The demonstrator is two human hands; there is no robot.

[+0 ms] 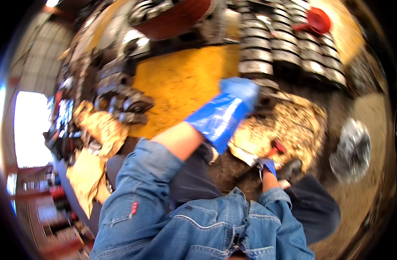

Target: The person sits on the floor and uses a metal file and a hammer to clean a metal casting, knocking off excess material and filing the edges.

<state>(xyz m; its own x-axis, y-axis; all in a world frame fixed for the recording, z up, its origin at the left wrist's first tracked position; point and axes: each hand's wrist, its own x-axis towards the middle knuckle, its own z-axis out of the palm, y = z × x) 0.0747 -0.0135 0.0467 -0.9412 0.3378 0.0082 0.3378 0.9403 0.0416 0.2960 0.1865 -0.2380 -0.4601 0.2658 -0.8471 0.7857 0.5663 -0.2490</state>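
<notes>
My left hand (241,91), in a long blue rubber glove, reaches forward to a dark metal part (265,104) at the near end of a row of stacked metal rings. Its fingers are blurred and partly hidden, so whether it grips the part is unclear. Low and close to my right knee, my right hand (267,165), also blue-gloved, is closed around a dark rod-like tool (244,172), whose kind I cannot make out. Just beyond that hand a red object (276,147) lies over a worn, stained pale sheet (289,125).
Several rows of stacked metal rings (255,47) stand ahead, with a red funnel-like object (318,21) on top at right. A yellow surface (177,82) lies ahead, metal parts (127,99) at its left. Brown paper (88,173) is left; a clear plastic bag (351,151) is right.
</notes>
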